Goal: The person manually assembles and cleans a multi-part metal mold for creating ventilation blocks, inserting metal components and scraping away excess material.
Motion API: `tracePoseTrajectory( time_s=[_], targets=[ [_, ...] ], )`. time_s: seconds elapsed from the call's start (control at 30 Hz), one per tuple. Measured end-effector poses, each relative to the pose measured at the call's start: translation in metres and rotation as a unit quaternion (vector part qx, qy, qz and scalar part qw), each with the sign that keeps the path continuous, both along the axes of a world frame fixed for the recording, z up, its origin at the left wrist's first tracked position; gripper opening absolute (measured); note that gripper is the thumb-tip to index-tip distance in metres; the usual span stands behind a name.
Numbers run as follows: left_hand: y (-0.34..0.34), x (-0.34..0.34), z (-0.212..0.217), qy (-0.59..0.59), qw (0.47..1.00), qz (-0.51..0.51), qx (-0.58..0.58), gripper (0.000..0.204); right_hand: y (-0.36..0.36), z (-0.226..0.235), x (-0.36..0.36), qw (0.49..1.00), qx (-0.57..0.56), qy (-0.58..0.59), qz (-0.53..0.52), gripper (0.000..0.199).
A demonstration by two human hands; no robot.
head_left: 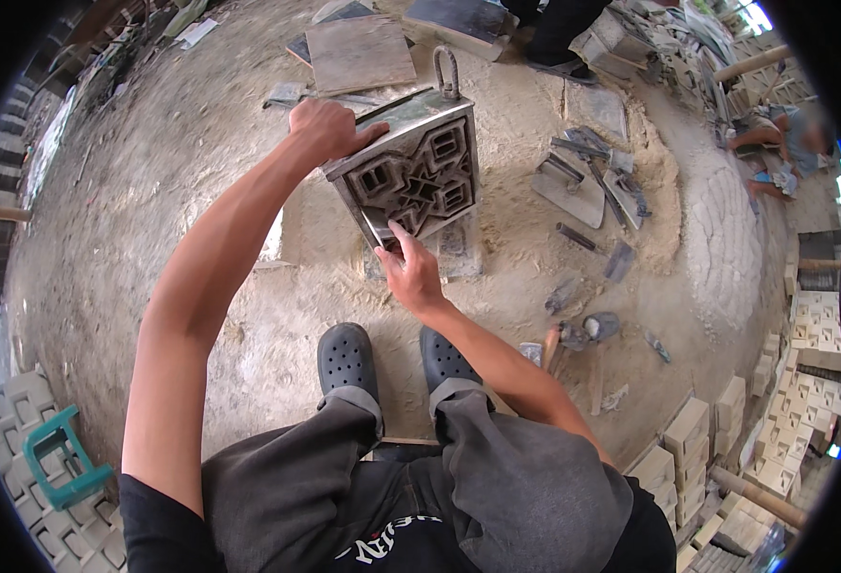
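Observation:
A box-like metal mold [403, 198] with a raised geometric pattern on its face is tilted up in front of me. A metal loop handle [447, 74] stands at its far end. My left hand [330, 127] is closed over the mold's upper left edge, its fingers partly hidden. At the mold's lower left corner, my right hand [413, 274] grips the edge, with the index finger against the patterned face. Below the mold a flat, dusty plate [463, 256] lies on the ground, partly covered by it.
Floats and trowels [573, 196] lie to the right, before a grey powder heap [726, 248]. Boards [361, 55] and a person's legs [564, 38] are ahead. Another person [798, 143] is far right. Molded blocks [693, 439] stack at right; a teal stool [63, 463] is at left.

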State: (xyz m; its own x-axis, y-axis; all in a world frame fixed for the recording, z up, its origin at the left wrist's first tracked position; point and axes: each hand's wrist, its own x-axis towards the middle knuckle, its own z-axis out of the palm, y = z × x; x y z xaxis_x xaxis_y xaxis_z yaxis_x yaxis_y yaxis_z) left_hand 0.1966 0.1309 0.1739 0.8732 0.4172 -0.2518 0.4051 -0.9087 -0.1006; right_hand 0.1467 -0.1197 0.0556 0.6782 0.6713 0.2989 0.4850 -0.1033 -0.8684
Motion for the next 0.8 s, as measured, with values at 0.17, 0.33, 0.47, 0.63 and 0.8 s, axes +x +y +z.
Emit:
tracePoseTrajectory(
  time_s=[0.17, 0.33, 0.47, 0.63, 0.8],
  targets=[
    [0.000, 0.001, -0.001, 0.012, 1.000, 0.007, -0.006, 0.097, 0.014, -0.008, 0.007, 1.000, -0.014, -0.018, 0.003, 0.047],
    [-0.002, -0.002, 0.001, 0.003, 1.000, 0.011, 0.006, 0.096, 0.027, -0.002, 0.016, 0.992, -0.032, -0.077, -0.098, 0.049],
    [-0.009, 0.004, 0.005, 0.005, 1.000, 0.010, -0.009, 0.095, 0.021, -0.017, 0.039, 0.996, -0.003, 0.087, -0.028, 0.052],
    [-0.006, -0.002, 0.005, 0.010, 1.000, 0.011, -0.003, 0.095, 0.024, 0.002, 0.043, 0.966, -0.255, 0.034, -0.024, 0.059],
    [-0.008, 0.002, 0.004, 0.022, 1.000, 0.013, 0.004, 0.095, 0.032, 0.009, 0.049, 0.947, -0.312, -0.059, -0.057, 0.065]
  ],
)
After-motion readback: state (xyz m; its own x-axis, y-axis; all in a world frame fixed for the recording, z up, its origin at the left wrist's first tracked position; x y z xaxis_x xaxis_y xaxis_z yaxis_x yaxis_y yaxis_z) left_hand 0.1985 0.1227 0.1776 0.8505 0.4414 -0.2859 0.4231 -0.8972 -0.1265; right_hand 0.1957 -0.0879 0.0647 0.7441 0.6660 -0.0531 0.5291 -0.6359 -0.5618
